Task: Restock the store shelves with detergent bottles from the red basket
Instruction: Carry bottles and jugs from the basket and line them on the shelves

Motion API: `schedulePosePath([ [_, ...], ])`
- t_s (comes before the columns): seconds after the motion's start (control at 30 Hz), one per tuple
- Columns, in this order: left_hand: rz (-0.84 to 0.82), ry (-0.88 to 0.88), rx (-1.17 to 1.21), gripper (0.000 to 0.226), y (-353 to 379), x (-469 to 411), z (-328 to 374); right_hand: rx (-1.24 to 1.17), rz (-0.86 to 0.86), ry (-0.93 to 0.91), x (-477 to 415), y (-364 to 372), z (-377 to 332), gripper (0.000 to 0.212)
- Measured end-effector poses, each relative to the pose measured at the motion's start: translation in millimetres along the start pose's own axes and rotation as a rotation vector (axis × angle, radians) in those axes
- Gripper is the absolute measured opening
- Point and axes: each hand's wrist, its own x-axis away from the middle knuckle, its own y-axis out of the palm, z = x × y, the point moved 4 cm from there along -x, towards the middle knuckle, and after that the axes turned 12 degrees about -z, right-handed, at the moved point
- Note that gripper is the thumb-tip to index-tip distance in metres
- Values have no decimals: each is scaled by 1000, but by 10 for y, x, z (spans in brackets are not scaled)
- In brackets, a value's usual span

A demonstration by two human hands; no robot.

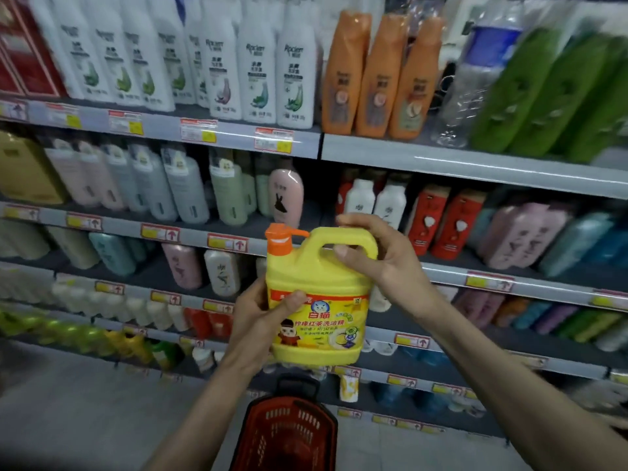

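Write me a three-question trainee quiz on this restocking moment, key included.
1. True or false: only one hand holds the yellow plastic detergent jug with the orange pump cap.
2. The right hand grips the jug's: A) handle B) pump C) base.
3. Fill in: in the picture, the red plastic mesh basket lies directly ___ the jug.
Key: 1 false, the left hand holds its lower side too; 2 A; 3 below.

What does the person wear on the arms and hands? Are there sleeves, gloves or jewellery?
Nothing worn shows. The left hand and right hand are bare: no gloves, no ring that I can see. The left forearm and right forearm are bare down to the picture's edge, with no sleeve, watch or bracelet in view.
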Motion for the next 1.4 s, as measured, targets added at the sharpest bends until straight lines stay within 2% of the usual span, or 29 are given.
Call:
schedulePosePath([
  [0.1, -71, -32, 26, 68, 370, -111, -55, -107, 17, 85, 397, -201, 183, 85],
  [0.17, -116, -53, 38, 66, 652, -191, -97, -122, 26, 128, 686, -343, 304, 88],
  [0.3, -220, -103, 46, 65, 1346, -328, -134, -232, 165, 190, 1244, -743, 534, 84],
  [0.47, -370, -188, 11, 43, 2419, -409, -299, -273, 427, 199, 2030, -1392, 580, 61],
  [0.67, -628, -265, -26, 50, 3958, -359, -537, -273, 756, 203, 3173, -2300, 507, 60],
  [0.77, -812, -302, -43, 54, 4761, -274, -652, -242, 944, 176, 3771, -2728, 410, 50],
  [0.93, -1063, -270, -92, 57, 6039, -18, -814, -175, 1172, 151, 4771, -3325, 195, 46],
  [1.17, -1263, -199, -81, 65, 7300, 534, -907, -3, 1414, 171, 5975, -3660, -202, 47],
  [1.4, -1480, -227, -79, 50, 8161, 945, -1018, 30, 1656, 182, 6703, -3750, -317, 42],
])
